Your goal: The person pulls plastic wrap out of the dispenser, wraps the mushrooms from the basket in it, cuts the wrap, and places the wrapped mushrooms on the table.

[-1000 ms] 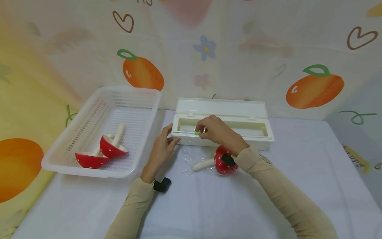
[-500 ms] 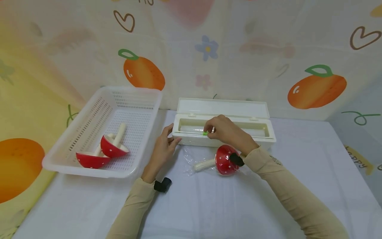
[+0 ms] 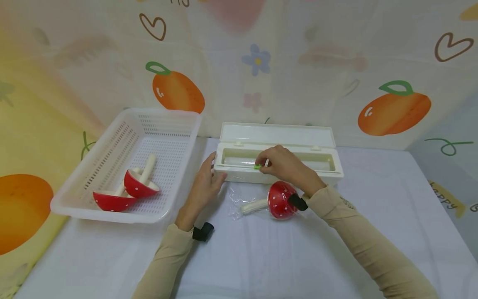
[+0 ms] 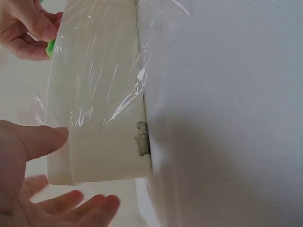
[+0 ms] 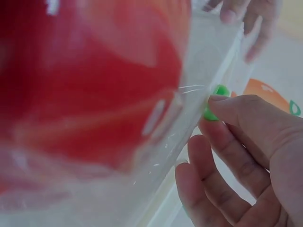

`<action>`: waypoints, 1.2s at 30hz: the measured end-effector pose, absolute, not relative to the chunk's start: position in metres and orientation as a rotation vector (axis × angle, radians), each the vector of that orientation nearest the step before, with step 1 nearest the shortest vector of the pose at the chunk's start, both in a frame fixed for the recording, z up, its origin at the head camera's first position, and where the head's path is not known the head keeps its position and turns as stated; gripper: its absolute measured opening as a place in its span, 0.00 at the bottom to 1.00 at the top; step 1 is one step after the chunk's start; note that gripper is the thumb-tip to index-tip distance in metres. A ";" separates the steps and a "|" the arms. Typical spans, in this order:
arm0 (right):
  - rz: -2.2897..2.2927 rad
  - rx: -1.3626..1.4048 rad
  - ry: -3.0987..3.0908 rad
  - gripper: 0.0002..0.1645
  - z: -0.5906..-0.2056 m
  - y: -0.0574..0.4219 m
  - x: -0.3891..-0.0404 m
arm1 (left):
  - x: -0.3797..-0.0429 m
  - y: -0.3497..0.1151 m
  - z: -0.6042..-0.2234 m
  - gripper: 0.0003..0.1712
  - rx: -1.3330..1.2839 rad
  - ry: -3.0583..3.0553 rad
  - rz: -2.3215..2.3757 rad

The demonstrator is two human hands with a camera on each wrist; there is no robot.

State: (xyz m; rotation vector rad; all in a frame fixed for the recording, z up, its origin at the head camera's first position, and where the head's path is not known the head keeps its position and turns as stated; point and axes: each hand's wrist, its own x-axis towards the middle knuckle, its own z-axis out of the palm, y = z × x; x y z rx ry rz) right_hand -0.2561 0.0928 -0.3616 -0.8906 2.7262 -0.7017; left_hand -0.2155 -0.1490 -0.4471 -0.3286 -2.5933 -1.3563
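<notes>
Long white box (image 3: 239,175), lid (image 3: 276,135) raised — green slider (image 5: 211,112) at its front edge
The right hand (image 3: 285,167) pinches the slider, the left hand (image 3: 201,189) holds the box's left end; clear film (image 4: 113,90) covers the front — nearby, a white-dotted red mushroom (image 3: 279,201) lies stem leftward.

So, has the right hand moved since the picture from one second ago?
Yes: judged against the white box in the head view, the right hand has moved to the right along its front edge, with the green piece.
</notes>
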 end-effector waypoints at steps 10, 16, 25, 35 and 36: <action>-0.649 -0.911 2.770 0.10 -0.367 0.089 -0.259 | -0.214 -0.139 -0.447 0.29 -0.457 -2.588 -1.260; -0.651 -0.921 2.766 0.11 -0.367 0.089 -0.260 | -0.217 -0.133 -0.447 0.23 -0.432 -2.588 -1.281; -0.670 -0.861 2.732 0.11 -0.364 0.091 -0.258 | -0.220 -0.134 -0.450 0.15 -0.392 -2.572 -1.311; -0.702 -0.868 2.701 0.12 -0.364 0.099 -0.259 | -0.218 -0.131 -0.448 0.15 -0.359 -2.623 -1.241; -0.700 -0.868 2.701 0.12 -0.364 0.100 -0.259 | -0.218 -0.131 -0.448 0.14 -0.357 -2.628 -1.227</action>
